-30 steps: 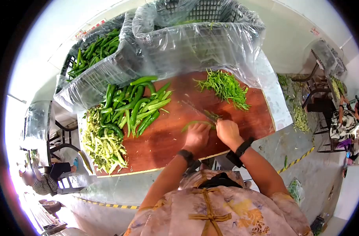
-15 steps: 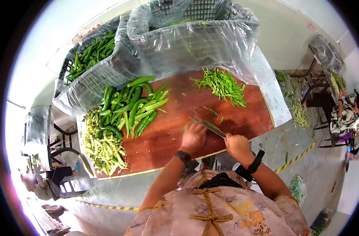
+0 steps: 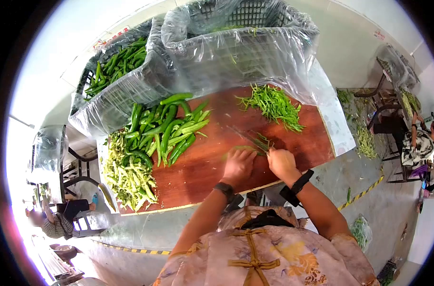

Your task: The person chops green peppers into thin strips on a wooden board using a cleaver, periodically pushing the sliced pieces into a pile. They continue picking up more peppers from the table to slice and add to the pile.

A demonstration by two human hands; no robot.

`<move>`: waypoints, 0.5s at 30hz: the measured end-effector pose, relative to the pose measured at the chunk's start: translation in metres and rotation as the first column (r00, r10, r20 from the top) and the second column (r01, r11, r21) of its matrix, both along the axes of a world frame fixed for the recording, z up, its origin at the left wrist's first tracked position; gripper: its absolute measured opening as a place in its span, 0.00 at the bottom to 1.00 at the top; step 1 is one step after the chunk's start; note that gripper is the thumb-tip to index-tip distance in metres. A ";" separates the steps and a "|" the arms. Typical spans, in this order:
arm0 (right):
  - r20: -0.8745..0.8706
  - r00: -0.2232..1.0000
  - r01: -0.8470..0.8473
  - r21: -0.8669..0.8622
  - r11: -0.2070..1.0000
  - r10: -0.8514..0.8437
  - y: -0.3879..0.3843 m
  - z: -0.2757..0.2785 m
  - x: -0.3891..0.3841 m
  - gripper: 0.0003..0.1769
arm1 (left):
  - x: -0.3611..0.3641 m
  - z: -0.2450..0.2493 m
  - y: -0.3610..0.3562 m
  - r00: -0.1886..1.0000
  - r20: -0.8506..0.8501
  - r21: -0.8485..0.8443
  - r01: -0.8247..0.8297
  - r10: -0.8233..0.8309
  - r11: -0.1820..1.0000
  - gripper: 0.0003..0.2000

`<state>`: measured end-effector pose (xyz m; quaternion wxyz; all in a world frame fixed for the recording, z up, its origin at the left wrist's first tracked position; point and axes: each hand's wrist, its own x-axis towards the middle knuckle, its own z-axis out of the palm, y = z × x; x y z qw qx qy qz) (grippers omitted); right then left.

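Note:
My right hand [image 3: 282, 163] is closed round the handle of a knife [image 3: 248, 137]. Its blade points up and left over the red-brown board [image 3: 198, 176] and is blurred. Beside the blade, my left hand [image 3: 239, 165] presses down with bent fingers on a piece of green pepper [image 3: 250, 148], mostly covered by the fingers. A few cut green strips [image 3: 264, 141] lie along the blade near my right hand. Farther up the board sits a heap of shredded green pepper [image 3: 276, 107]. Whole and halved green peppers [image 3: 167, 128] are piled to the left.
Pale pepper cores and seeds [image 3: 126, 176] lie at the board's left end. Behind stand a plastic-lined crate of green peppers [image 3: 117, 64] and another plastic-lined crate [image 3: 240, 52]. One person [image 3: 57, 221] sits at far left, another [image 3: 417, 143] at far right.
The knife and my right hand have shifted slightly left and down, closer to my left hand. More cut strips show by the blade. The whole view has shifted slightly.

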<state>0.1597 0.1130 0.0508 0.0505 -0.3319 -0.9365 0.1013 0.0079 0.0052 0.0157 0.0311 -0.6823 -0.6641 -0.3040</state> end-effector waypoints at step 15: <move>0.019 0.999 -0.025 -0.066 0.998 0.027 -0.028 0.027 0.035 0.08 | 0.002 0.006 -0.002 1.000 -0.004 -0.099 -0.019 0.019 0.995 0.13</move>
